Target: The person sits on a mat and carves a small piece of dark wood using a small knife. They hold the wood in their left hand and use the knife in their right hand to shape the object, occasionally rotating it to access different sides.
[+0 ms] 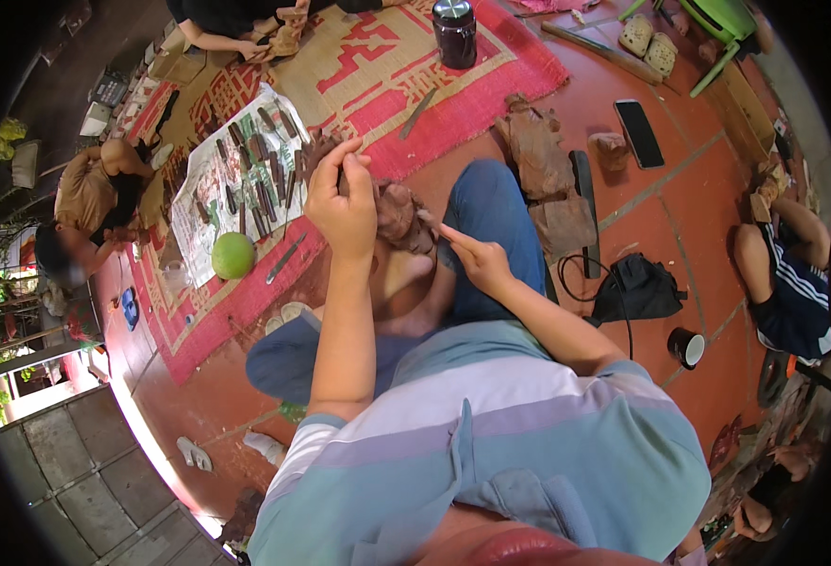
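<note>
Seated wearer, viewed from above — both forearms rise from the lower edge toward the lap. The left hand [340, 203] is raised with the wrist bent, its fingers [326, 174] curled together around a thin dark tool [290, 200] whose shaft runs down past the knuckles. The right hand [477, 257] lies lower, against the blue-trousered knee; its index finger is stretched out toward a lump of brown carved wood [401, 219], the other fingers folded in, and whether the fingertip touches the wood cannot be told. The carved wood sits on the lap between the two hands, just beside the left wrist. Surface and room — the floor [680, 203] is of red tiles, partly covered by a red-and-tan woven mat [378, 66]. On the mat lie a white cloth [210, 203] carrying rows of chisels [257, 174], a green round fruit [232, 255] at its near edge, and a dark jar [455, 33] farther off. To the right lie rough wood blocks [543, 160], a black phone [639, 133], a black pouch [637, 288] with a cable, and a dark mug [687, 347]. Other people sit around the edges of the view.
</note>
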{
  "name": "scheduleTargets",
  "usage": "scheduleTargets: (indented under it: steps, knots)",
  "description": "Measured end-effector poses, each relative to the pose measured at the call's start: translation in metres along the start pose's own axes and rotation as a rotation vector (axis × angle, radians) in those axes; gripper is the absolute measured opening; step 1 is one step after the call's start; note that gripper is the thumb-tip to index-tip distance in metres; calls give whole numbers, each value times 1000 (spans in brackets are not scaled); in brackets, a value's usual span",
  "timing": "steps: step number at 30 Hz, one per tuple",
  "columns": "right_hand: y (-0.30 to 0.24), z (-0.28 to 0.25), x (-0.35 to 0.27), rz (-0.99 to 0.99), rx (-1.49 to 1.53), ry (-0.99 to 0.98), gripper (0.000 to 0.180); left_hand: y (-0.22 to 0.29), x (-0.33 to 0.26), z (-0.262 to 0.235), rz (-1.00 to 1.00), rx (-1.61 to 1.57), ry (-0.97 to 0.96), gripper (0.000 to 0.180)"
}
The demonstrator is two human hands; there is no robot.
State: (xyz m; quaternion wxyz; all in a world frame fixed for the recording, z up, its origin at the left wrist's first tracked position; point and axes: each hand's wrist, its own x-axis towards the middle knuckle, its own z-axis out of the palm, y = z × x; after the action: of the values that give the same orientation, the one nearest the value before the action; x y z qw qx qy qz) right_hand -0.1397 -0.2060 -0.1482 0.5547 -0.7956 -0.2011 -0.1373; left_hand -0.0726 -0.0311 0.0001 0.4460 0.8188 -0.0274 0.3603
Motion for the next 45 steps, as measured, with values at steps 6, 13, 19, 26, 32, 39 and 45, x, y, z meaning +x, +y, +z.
scheduleTargets:
  steps: [6, 13, 19, 26, 32, 39, 45]
  knots:
    - [-59, 10, 87, 80, 92, -14, 35, 21, -2, -5, -225, -116, -18, 19]
    - [4, 13, 12, 73, 126, -32, 35, 2, 0, 0, -61, -59, 15, 17]
    - [-68, -6, 54, 386, 20, -220, 37, 15, 0, -3, -194, -101, -8, 19]
    - [-105, -31, 69, 256, 49, -42, 25, 9, -3, -1, -152, -112, 2, 19]
    - [-72, 33, 75, -28, -99, 140, 21, 12, -4, -1, -197, -116, 31, 16]
    - [-47, -3, 32, -111, -268, 53, 26, 26, -6, 15, 21, -29, -56, 15]
    - [10, -21, -19, 187, -18, 104, 24, 16, 2, 6, -75, -109, 2, 16]
